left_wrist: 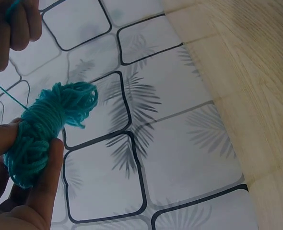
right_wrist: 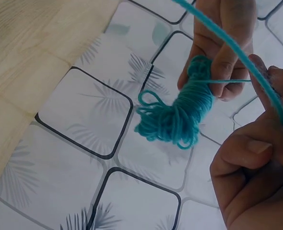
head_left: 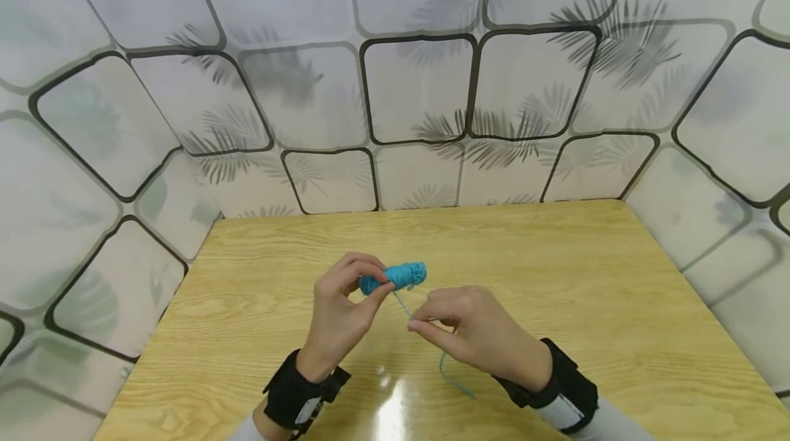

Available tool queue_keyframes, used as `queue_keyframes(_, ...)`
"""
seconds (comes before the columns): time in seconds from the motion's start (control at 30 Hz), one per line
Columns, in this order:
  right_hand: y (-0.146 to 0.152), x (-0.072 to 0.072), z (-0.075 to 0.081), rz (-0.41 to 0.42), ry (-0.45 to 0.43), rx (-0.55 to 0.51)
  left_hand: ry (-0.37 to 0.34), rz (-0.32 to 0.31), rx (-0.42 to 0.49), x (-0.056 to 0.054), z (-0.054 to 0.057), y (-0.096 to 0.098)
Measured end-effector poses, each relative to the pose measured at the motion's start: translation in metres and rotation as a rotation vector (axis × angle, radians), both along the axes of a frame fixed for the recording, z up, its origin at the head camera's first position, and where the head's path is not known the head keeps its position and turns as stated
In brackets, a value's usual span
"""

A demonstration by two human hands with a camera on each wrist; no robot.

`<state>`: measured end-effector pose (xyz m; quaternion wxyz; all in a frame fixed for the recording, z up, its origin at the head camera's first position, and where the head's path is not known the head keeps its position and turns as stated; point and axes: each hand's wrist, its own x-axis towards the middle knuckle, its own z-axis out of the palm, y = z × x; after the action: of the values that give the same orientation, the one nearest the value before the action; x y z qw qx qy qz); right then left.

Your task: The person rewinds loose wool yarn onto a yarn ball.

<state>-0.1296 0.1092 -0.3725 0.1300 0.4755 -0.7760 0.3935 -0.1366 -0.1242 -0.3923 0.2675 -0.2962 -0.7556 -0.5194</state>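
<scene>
A small hank of blue yarn (head_left: pixel 405 276), wound tightly round its middle with loops at the end, is held up over the table. My left hand (head_left: pixel 345 311) grips its left end between thumb and fingers; the left wrist view shows the wound yarn (left_wrist: pixel 41 120) against them. A strand (head_left: pixel 402 304) runs taut from the hank to my right hand (head_left: pixel 472 324), which pinches it between thumb and forefinger. Past that hand the yarn's loose tail (head_left: pixel 453 383) hangs down toward the tabletop. In the right wrist view the tail (right_wrist: pixel 228 43) crosses close to the camera.
A wood-grain table (head_left: pixel 265 359) lies below both hands. Behind it and at both sides rise walls (head_left: pixel 420 91) covered in a leaf-and-square pattern. Each wrist wears a black strap (head_left: pixel 555 386).
</scene>
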Motion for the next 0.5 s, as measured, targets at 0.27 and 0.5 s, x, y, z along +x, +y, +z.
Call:
queue_keyframes(0.27, 0.009, -0.002, 0.010, -0.003, 0.048, -0.060, 0.001, -0.031, -0.027, -0.005, -0.009, -0.002)
queue_keyframes(0.5, 0.016, -0.003, 0.017, 0.003, 0.046, -0.105, -0.070, -0.145, -0.058, -0.001, -0.013, 0.001)
